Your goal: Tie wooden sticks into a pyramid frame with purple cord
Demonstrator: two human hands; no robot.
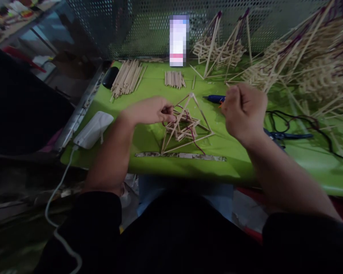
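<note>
A small frame of thin wooden sticks (203, 114), with a dark red cord (194, 137) threaded through it, rests on the green table (148, 139). My left hand (157, 110) pinches at the left side of this frame, on the cord or a stick; which one is too small to tell. To the right of the frame, my right hand (244, 110) is raised over the table with its fingers curled closed. Whatever it may hold is hidden. A blue pen-like tool (215, 99) lies just left of my right hand.
Long sticks (127, 78) and short sticks (174, 79) lie behind, below a lit phone (178, 41). Finished-looking stick structures (320, 61) pile up at right. Pliers (293, 135) and black cord (326, 133) lie nearer. A white device (93, 129) is at left.
</note>
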